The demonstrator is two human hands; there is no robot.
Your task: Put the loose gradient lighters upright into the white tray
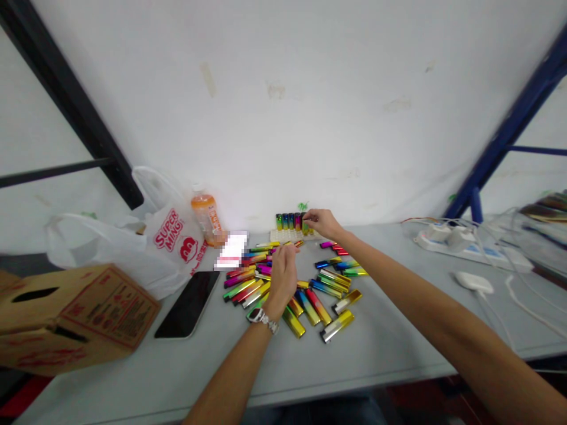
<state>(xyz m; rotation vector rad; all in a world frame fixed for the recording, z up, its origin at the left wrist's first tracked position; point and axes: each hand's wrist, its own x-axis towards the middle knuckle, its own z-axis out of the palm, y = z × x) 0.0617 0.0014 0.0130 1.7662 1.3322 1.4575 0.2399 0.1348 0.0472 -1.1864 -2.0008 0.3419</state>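
Forearms (416, 283) stretch forward, right hand (325, 223) pinching a lighter (305, 228), grip of left hand (284, 273) unclear

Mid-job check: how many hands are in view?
2. The left hand is at the loose shiny pieces; the right hand is at the right end of the upright row. No others show.

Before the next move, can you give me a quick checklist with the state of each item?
1. Right hand at the upright shiny pieces: ok, at the row's right end.
2. Right hand's grip on a piece: cannot tell, too small.
3. White tray under the row: ok.
4. Left hand holding a piece: cannot tell.
5. Loose pieces tidy: not ok, scattered on the table.
6. Power strip apart from pieces: ok.
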